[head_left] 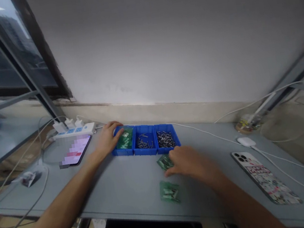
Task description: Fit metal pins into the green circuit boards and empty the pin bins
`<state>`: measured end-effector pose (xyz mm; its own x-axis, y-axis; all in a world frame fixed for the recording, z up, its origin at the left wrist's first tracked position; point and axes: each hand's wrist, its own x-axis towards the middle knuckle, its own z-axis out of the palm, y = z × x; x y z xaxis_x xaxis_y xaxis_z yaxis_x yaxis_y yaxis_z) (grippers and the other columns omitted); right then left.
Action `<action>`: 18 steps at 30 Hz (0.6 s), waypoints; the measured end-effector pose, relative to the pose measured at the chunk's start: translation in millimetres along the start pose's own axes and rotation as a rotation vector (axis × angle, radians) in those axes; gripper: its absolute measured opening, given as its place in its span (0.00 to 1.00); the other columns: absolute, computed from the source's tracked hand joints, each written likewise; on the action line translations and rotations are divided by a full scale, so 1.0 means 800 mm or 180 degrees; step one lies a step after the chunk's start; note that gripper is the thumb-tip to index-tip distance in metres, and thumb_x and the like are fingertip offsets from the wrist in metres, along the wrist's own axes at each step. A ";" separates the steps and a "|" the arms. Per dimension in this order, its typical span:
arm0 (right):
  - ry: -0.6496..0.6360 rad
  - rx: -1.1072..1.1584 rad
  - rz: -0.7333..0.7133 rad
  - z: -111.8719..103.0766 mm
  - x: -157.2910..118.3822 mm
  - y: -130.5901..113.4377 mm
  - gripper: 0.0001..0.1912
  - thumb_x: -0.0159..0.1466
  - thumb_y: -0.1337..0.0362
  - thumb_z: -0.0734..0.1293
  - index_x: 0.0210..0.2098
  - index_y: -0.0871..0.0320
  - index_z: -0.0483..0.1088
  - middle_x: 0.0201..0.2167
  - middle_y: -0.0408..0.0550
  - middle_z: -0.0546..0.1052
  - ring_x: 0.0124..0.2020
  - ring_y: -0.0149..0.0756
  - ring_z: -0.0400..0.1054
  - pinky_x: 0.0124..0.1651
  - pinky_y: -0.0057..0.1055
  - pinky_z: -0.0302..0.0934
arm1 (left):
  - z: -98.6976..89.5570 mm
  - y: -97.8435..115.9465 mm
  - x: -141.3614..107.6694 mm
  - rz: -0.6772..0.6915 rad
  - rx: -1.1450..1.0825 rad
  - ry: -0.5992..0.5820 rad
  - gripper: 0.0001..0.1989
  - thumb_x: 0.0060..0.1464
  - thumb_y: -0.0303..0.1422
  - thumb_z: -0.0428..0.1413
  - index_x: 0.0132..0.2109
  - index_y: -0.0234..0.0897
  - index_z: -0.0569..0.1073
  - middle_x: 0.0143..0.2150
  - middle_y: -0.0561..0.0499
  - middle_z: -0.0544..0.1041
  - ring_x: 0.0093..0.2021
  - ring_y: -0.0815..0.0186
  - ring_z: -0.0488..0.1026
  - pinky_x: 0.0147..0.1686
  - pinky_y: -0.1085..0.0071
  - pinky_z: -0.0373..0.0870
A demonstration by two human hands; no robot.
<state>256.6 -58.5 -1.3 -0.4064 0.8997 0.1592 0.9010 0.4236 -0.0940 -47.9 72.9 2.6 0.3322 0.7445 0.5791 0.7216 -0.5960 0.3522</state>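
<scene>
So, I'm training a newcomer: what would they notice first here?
Three bright blue parts bins stand in a row on the grey table, the left hand at the green-bagged one. Just in front, the right hand sits by small green bags. At far right, a phone in a sticker-patterned case stands out.

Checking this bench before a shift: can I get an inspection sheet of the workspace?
Surface: grey bench top.
Job's things: three blue bins; left holds green packets, the others metal pins; two loose green packets on the bench.
Hands: left hand at the left bin; right hand at a loose packet.
Clutter: two phones.
Cables: white cables, power strip.
Surroundings: window, white wall.
</scene>
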 end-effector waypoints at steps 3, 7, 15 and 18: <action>-0.0183 0.0212 0.0144 0.004 0.000 0.006 0.25 0.45 0.48 0.80 0.15 0.55 0.66 0.14 0.43 0.67 0.15 0.30 0.59 0.22 0.30 0.45 | -0.002 0.009 0.000 0.0455 0.0034 -0.0273 0.18 0.68 0.41 0.47 0.49 0.38 0.78 0.53 0.46 0.77 0.55 0.57 0.70 0.60 0.57 0.63; -0.0648 0.0465 0.0152 -0.002 0.004 0.005 0.23 0.50 0.49 0.78 0.15 0.56 0.66 0.14 0.40 0.66 0.13 0.27 0.52 0.20 0.29 0.40 | -0.002 0.012 0.000 0.0655 0.0085 -0.0758 0.21 0.70 0.42 0.43 0.50 0.39 0.78 0.51 0.48 0.79 0.55 0.58 0.72 0.59 0.58 0.64; -0.0535 0.0487 -0.0235 -0.009 0.010 -0.012 0.13 0.51 0.71 0.69 0.15 0.57 0.63 0.14 0.39 0.64 0.14 0.25 0.49 0.22 0.29 0.39 | -0.006 0.012 -0.002 0.0730 0.0344 -0.0719 0.19 0.69 0.41 0.44 0.55 0.40 0.76 0.52 0.47 0.79 0.54 0.56 0.72 0.59 0.54 0.64; -0.0119 0.0805 -0.0535 -0.013 0.015 -0.016 0.11 0.54 0.72 0.66 0.18 0.57 0.63 0.15 0.38 0.65 0.17 0.26 0.53 0.25 0.29 0.42 | -0.017 0.028 -0.004 0.0892 0.0341 -0.0376 0.20 0.69 0.39 0.46 0.61 0.38 0.70 0.56 0.44 0.76 0.56 0.54 0.68 0.59 0.52 0.64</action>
<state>241.6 -54.1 11.9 -0.5562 0.8160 0.1576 0.7560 0.5755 -0.3119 -41.1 53.1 18.4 0.5907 0.5893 0.5511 0.6498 -0.7524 0.1079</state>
